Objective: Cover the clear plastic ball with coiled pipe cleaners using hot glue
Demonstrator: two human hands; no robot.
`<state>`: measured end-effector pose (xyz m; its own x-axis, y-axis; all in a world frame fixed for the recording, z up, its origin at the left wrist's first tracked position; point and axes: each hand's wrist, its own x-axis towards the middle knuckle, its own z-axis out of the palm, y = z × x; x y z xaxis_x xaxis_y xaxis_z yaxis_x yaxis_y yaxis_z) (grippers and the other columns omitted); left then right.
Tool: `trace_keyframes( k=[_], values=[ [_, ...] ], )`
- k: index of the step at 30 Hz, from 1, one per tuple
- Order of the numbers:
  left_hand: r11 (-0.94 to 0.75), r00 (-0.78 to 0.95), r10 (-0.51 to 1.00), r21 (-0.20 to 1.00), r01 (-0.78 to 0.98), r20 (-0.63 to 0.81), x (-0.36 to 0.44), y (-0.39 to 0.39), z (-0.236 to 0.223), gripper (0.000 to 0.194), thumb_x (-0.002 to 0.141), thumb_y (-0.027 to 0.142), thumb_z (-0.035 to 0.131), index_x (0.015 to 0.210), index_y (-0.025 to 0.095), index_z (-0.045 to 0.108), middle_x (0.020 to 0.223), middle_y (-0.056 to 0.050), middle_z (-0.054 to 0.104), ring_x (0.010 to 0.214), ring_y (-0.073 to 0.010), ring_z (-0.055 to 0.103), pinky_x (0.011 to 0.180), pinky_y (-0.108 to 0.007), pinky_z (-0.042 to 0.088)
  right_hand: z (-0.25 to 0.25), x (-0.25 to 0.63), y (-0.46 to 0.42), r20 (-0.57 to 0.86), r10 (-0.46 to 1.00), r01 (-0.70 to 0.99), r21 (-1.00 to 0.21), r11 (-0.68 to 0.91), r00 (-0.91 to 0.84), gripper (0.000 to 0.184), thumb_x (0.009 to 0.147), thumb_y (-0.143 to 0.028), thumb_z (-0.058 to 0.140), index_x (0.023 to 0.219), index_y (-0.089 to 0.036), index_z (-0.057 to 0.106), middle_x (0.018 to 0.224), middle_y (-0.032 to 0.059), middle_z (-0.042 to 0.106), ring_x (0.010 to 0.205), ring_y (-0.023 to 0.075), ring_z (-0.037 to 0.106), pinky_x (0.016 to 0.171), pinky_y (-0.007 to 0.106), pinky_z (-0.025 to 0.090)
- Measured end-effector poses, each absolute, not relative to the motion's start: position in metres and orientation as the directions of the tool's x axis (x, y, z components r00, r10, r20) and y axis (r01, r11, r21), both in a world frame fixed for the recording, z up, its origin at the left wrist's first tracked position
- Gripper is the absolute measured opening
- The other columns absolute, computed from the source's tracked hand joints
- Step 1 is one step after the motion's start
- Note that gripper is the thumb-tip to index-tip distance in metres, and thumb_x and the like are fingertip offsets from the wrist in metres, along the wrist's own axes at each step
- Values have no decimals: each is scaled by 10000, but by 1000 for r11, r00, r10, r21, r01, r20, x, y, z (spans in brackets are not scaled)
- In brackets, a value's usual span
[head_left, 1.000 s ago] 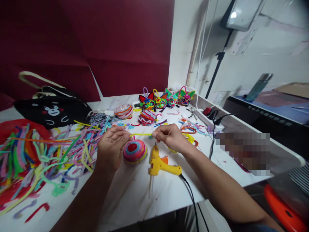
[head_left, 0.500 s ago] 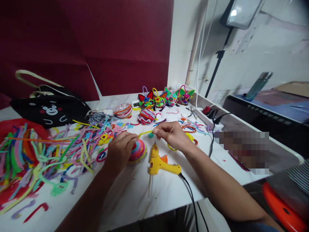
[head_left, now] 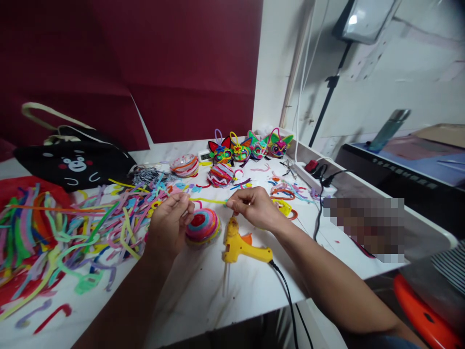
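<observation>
A yellow pipe cleaner (head_left: 209, 200) stretches nearly straight between my two hands. My left hand (head_left: 170, 220) pinches its left end, while my right hand (head_left: 254, 206) grips the other end with thumb and forefinger. Below the strip, a round ball (head_left: 203, 225) wrapped in red, orange, blue and pink coils rests on the table, just right of my left fingers. A yellow hot glue gun (head_left: 240, 246) stands beneath my right hand, its nozzle close to those fingers and a clear glue stick poking out of its back.
Loose coloured pipe cleaners (head_left: 119, 218) cover the left of the table. Several finished animal-face ornaments (head_left: 250, 148) line the back, near two striped balls (head_left: 221, 175). A power strip (head_left: 312, 177) lies along the right wall. The glue gun's black cord (head_left: 285, 286) runs over the front edge.
My left hand has moved left and turned, drawing the yellow pipe cleaner taut and uncovering more of the ball. My right hand has barely shifted.
</observation>
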<state>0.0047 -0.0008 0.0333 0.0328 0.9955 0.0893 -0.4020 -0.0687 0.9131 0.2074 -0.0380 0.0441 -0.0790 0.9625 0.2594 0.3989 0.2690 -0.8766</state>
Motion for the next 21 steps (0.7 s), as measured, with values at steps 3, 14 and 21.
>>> trace_keyframes(
  k=[3, 14, 21],
  values=[
    [-1, 74, 996, 873, -488, 42, 6, -1, 35, 294, 585, 177, 831, 683, 152, 555, 611, 60, 503, 536, -53, 504, 405, -117, 359, 44, 205, -39, 248, 965, 409, -874, 263, -91, 208, 844, -163, 632, 642, -145, 679, 573, -16, 634, 555, 106, 544, 563, 218, 362],
    [-411, 75, 911, 907, 94, 405, -4, 2, 32, 168, 770, 213, 703, 929, 160, 696, 595, 24, 676, 527, -136, 638, 554, -238, 533, 45, 216, -36, 291, 957, 365, -889, 277, -17, 196, 853, -248, 625, 698, -145, 685, 613, -5, 665, 589, 116, 561, 585, 227, 380],
    [-478, 135, 871, 751, 455, 472, -11, 3, 32, 80, 817, 253, 653, 762, 196, 668, 586, 33, 665, 533, -117, 605, 543, -214, 471, 49, 218, -37, 299, 954, 356, -893, 276, 12, 225, 854, -268, 620, 667, -148, 656, 590, -11, 643, 536, 102, 514, 541, 226, 341]
  ],
)
